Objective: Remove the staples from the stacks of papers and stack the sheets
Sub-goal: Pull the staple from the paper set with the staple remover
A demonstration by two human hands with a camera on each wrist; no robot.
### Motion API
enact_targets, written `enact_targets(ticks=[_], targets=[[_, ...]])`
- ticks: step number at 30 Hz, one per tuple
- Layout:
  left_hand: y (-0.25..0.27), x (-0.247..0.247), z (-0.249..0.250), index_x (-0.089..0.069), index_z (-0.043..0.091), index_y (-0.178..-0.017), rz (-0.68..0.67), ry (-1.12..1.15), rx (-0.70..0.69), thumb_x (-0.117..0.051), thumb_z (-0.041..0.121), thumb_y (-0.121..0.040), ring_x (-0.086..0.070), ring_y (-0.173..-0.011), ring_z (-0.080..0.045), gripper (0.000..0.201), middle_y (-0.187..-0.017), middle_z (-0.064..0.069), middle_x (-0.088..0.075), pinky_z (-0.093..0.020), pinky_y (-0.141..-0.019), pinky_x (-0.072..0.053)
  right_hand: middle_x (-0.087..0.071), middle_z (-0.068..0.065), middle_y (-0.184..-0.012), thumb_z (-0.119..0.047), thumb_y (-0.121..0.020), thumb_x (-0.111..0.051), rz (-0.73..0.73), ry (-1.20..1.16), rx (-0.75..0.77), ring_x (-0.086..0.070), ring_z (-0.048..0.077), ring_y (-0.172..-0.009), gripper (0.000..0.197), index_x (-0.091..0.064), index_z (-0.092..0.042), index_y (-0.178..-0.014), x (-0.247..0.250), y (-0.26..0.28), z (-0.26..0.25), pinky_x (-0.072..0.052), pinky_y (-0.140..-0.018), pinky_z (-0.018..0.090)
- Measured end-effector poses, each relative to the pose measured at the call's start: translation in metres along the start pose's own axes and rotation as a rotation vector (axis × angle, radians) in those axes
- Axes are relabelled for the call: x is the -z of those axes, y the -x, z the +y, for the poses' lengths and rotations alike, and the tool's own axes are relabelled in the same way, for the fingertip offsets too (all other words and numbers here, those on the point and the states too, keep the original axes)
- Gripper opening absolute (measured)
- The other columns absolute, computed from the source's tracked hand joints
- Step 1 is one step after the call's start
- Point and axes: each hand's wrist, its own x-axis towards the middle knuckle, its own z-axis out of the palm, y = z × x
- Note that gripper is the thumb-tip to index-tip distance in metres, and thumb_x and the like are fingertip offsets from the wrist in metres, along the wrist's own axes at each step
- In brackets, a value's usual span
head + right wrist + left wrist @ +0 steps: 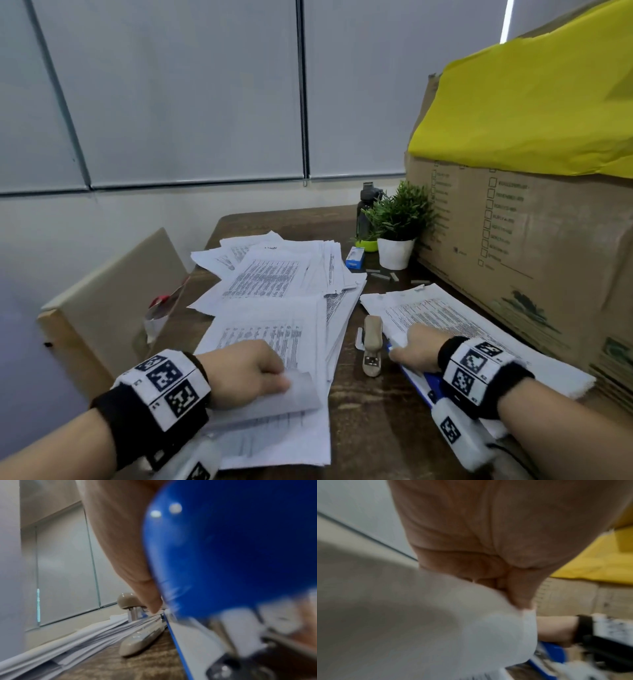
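Note:
My left hand (pixel 274 377) pinches the lifted corner of a white sheet (pixel 303 394) on the near stack of printed papers (pixel 274 329). The left wrist view is blurred but shows its fingers (pixel 518 595) curled on that sheet (pixel 445 622). Over a second stack (pixel 455 318) on the right, my right hand (pixel 409 349) grips a blue stapler (pixel 419 380) low at the stack's near-left corner. That stapler (pixel 231 547) fills the right wrist view, with a finger (pixel 137 568) stretched along it. Its tip is hidden under the hand.
A beige stapler (pixel 371 342) lies on the dark wooden table (pixel 370 428) between the two stacks. Farther back are a loose spread of papers (pixel 274 270), a blue staple box (pixel 354 258), loose staple strips (pixel 380 275), a potted plant (pixel 397 222), a dark bottle (pixel 364 205) and a big cardboard box (pixel 531 240).

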Motion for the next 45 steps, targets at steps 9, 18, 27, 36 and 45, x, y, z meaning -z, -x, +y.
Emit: enact_targets(ticks=[9,18,27,36,45], targets=[[0.024,-0.025,-0.004,-0.061,0.026,-0.124,-0.040,-0.162,0.129,-0.049,0.057,-0.095,-0.061,-0.105,-0.017,0.044,-0.120,0.001,-0.065,-0.030,-0.095,-0.048,-0.052,0.005,-0.130,-0.074,-0.077,-0.028,0.096,0.165,-0.017,-0.047,0.029,-0.120,0.072,-0.057,-0.025,-0.120,-0.003,-0.025,-0.047,-0.037,-0.099,0.046],[0.049,-0.042,-0.005,-0.060,0.030,-0.127,-0.097,-0.141,0.082,-0.063,0.056,-0.087,-0.053,-0.120,-0.014,0.048,-0.130,0.007,-0.058,-0.029,-0.100,-0.043,-0.050,0.011,-0.133,-0.034,-0.090,-0.049,0.215,0.082,-0.085,-0.042,0.032,-0.126,0.040,-0.046,-0.014,-0.125,-0.007,-0.021,-0.057,-0.032,-0.107,0.050],[0.065,-0.059,-0.020,-0.058,0.031,-0.128,-0.108,-0.192,0.111,-0.071,0.062,-0.076,-0.054,-0.113,-0.021,0.062,-0.125,0.001,-0.058,-0.034,-0.098,-0.046,-0.054,0.004,-0.109,-0.018,-0.096,-0.049,0.344,-0.262,0.575,-0.053,0.015,-0.090,0.025,-0.055,-0.022,-0.119,0.006,0.073,-0.048,-0.042,-0.066,0.016],[0.077,-0.069,-0.041,-0.026,0.005,-0.148,-0.184,-0.287,0.287,-0.064,0.086,-0.057,-0.034,-0.139,-0.031,0.127,-0.154,-0.012,-0.029,-0.046,-0.113,-0.035,-0.051,0.004,-0.107,-0.029,-0.089,-0.043,0.030,0.092,0.639,-0.054,0.025,-0.101,0.027,-0.058,-0.017,-0.107,-0.069,0.109,-0.105,-0.044,-0.085,0.030],[0.093,-0.071,-0.045,0.012,0.008,-0.154,-0.175,-0.252,0.308,-0.063,0.082,-0.066,0.007,-0.152,-0.017,0.138,-0.164,-0.003,0.013,-0.043,-0.123,0.006,-0.064,0.013,-0.115,-0.024,-0.097,-0.043,-0.010,0.282,0.651,-0.060,0.030,-0.105,0.031,-0.059,-0.006,-0.115,-0.079,0.091,-0.161,-0.042,-0.071,0.027]])
